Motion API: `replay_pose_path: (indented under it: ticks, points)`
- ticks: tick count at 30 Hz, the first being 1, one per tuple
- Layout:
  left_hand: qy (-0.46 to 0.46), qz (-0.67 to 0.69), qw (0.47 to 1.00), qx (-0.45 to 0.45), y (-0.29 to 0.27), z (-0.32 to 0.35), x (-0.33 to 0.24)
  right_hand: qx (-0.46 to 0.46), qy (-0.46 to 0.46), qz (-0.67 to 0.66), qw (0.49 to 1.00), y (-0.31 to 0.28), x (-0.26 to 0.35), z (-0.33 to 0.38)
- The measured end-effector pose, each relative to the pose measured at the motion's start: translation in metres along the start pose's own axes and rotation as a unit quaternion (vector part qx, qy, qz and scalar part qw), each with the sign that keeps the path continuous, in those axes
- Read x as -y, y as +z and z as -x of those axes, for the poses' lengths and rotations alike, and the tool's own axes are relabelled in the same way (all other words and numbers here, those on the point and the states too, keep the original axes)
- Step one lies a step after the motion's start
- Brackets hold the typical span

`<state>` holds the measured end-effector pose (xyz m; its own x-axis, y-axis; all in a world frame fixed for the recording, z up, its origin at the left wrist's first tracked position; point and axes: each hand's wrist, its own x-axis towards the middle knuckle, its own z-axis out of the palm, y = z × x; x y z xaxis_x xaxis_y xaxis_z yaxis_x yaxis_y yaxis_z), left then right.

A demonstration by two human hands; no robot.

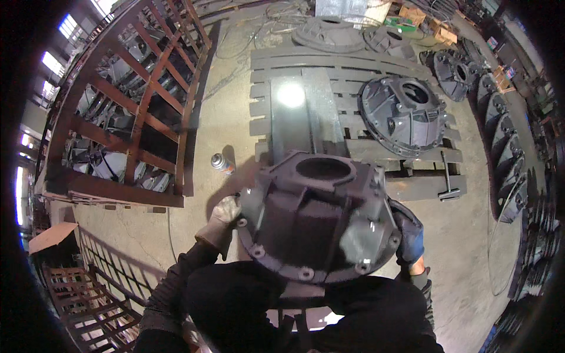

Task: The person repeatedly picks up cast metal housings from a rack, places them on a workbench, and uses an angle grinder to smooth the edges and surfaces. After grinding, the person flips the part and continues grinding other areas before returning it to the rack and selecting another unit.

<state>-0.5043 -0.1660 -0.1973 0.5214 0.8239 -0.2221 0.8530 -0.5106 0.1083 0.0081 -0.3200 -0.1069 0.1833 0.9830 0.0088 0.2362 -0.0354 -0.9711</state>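
Note:
A dark grey cast-metal bell housing (303, 226) is held up in front of my knees. It has a round opening on top and a flange with bolt holes along its near edge. My left hand (226, 210), in a pale work glove, grips the flange at the left. At the right edge my right hand (408, 228), in a dark and blue glove, is closed on the same part; its fingertips are partly hidden. Beyond it, a second bell housing (403, 117) sits on a slatted pallet (353, 73). Metal sheets (288, 126) lie along the pallet's middle.
A hammer (449, 189) rests at the pallet's near right corner. On the floor at left stands a spray can (222, 163). A rust-brown slatted crate (132, 112) full of castings is farther left. More housings (500, 135) line the right side, and others (328, 34) lie behind the pallet.

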Motion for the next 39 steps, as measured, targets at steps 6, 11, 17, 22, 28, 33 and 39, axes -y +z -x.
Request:
replay_pose_path:
  ticks: [6,11,17,22,28,33,39]
  points:
    - [0.016,0.287,0.937,-0.200,-0.073,0.005,-0.029,0.073,0.030,-0.121,0.990,-0.011,0.030,-0.049]
    - [0.014,0.504,0.861,-0.064,-0.136,-0.018,-0.036,0.003,-0.030,0.251,0.968,-0.015,0.045,-0.094]
    - [-0.133,0.236,0.945,-0.183,-0.137,-0.060,-0.046,-0.171,-0.145,0.161,0.961,0.033,0.018,-0.163]
    - [-0.089,0.362,0.921,-0.111,-0.104,-0.080,-0.025,-0.211,-0.036,0.048,0.976,0.051,-0.048,-0.175]
    - [0.009,0.296,0.953,-0.068,-0.053,-0.066,-0.012,-0.143,0.197,0.086,0.966,0.052,-0.089,-0.111]
    - [0.064,0.262,0.961,-0.061,-0.038,-0.053,0.007,-0.114,0.216,0.088,0.966,0.046,-0.090,-0.094]
    - [-0.116,0.438,0.890,-0.052,-0.101,-0.063,0.025,-0.125,0.167,0.046,0.977,0.049,-0.082,-0.052]
